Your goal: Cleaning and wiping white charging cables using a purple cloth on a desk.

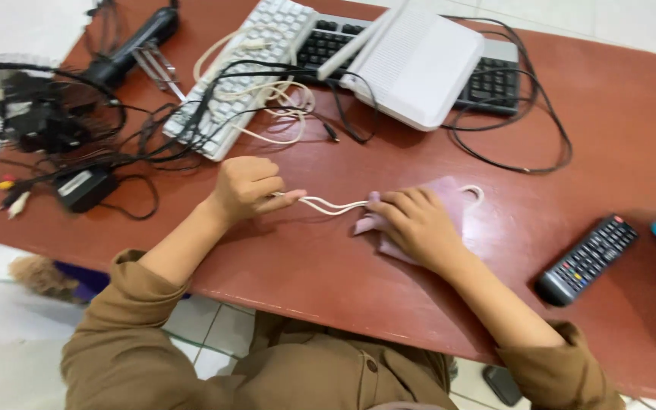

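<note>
Left hand (pixel 246 188) pinches a white cord (pixel 335 205) on the red table (pixel 624 129); right hand (pixel 417 224) presses a pink cloth (pixel 449 193) flat, fingers spread; remote control (pixel 586 260) lies right.

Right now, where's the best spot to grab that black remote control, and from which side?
Take the remote control across its long edges near the middle, coming from above. It lies flat and slanted on the red table, with bare tabletop beside both edges.

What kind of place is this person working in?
Probably a home or small office desk used for sorting electronics. A reddish-brown table over tiled floor holds two keyboards, a white router-like box, a remote control and tangled cables.
</note>
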